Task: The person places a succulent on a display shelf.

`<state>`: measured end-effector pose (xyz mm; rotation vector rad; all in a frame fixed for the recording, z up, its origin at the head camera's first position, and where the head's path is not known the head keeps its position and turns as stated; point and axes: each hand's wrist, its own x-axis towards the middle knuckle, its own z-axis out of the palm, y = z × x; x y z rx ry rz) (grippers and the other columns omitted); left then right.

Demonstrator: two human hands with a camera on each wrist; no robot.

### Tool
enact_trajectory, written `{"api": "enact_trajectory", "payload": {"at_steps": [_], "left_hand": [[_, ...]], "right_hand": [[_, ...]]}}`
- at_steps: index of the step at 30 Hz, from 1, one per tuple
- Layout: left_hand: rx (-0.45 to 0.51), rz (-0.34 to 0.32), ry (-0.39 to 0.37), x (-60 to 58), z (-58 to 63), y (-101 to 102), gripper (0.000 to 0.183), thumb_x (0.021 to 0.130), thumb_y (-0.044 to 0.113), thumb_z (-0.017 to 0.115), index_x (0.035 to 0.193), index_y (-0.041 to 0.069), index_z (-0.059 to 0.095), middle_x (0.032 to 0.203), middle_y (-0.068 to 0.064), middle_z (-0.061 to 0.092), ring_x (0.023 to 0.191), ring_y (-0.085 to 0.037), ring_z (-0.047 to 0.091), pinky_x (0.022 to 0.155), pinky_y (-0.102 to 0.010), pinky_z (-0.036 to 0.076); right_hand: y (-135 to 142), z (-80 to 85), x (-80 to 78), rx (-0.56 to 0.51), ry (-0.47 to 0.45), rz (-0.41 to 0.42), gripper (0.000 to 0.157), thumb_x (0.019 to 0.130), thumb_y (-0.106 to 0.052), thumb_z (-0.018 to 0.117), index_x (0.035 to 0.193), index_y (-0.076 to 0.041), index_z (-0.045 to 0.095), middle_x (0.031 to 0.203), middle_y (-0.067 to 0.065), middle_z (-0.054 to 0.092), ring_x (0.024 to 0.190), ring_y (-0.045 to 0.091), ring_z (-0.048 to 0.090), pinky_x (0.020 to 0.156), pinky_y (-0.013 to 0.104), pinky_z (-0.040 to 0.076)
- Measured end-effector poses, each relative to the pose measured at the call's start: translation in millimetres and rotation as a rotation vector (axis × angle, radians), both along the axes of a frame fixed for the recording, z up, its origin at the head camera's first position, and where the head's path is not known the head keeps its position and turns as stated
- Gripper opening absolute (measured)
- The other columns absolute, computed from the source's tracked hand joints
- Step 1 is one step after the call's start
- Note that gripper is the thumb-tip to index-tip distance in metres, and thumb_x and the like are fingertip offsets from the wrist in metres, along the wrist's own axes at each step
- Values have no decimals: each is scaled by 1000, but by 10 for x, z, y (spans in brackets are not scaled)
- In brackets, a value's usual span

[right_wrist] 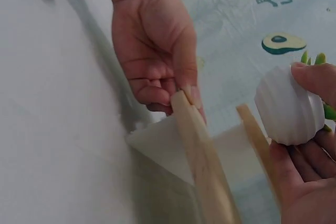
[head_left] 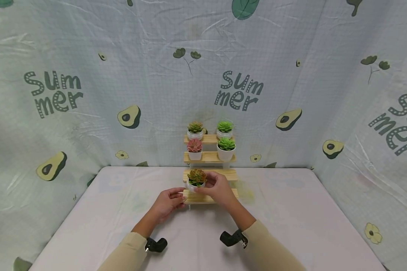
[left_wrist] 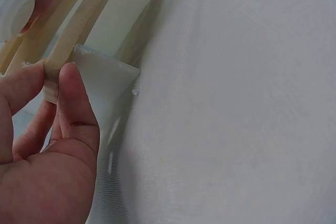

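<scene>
My right hand [head_left: 220,189] grips a small potted succulent [head_left: 196,177] with brownish-green leaves, thumb on one side of its white pot and fingers on the other. In the right wrist view the ribbed pot [right_wrist: 290,107] is tilted, close beside the wooden slats. The plant overlaps the lower two steps of a tiered wooden stand [head_left: 210,197] in the head view. Thumb and fingers of my left hand [head_left: 169,203] pinch the left end of the lowest slat [left_wrist: 65,45], just above the translucent side panel [left_wrist: 105,69].
On the second step from the top stand a red succulent [head_left: 195,149] and a green one [head_left: 226,149]. The top step bears a dull green succulent [head_left: 195,130] and a bright green one [head_left: 225,129]. Behind the white-covered table [head_left: 274,218] hangs a printed sheet [head_left: 162,90].
</scene>
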<state>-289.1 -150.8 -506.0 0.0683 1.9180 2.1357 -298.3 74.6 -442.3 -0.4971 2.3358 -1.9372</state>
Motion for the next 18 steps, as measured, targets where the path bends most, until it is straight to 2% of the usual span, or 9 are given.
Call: {"api": "enact_trajectory", "payload": {"at_steps": [4, 7, 18], "left_hand": [[4, -6, -2, -4, -2, -2, 53, 99, 0, 62, 147, -13, 43, 103, -5, 67, 85, -10, 68, 76, -23, 62], [10, -6, -1, -13, -5, -1, 52, 99, 0, 62, 146, -13, 43, 102, -4, 66, 84, -10, 68, 76, -22, 62], [10, 6, -7, 21, 24, 6, 53, 99, -1, 62, 147, -13, 43, 101, -5, 66, 83, -10, 68, 75, -23, 62]], "right_hand": [[-11, 26, -105, 27, 4, -60, 56, 81, -21, 89, 131, -7, 67, 125, 13, 71, 112, 21, 70, 97, 33, 60], [-25, 27, -169, 37, 25, -74, 58, 80, -25, 90, 131, -7, 67, 123, 13, 72, 110, 22, 71, 95, 33, 61], [-70, 58, -260, 47, 69, -85, 53, 82, -18, 88, 129, -5, 68, 124, 14, 72, 106, 23, 72, 89, 32, 63]]}}
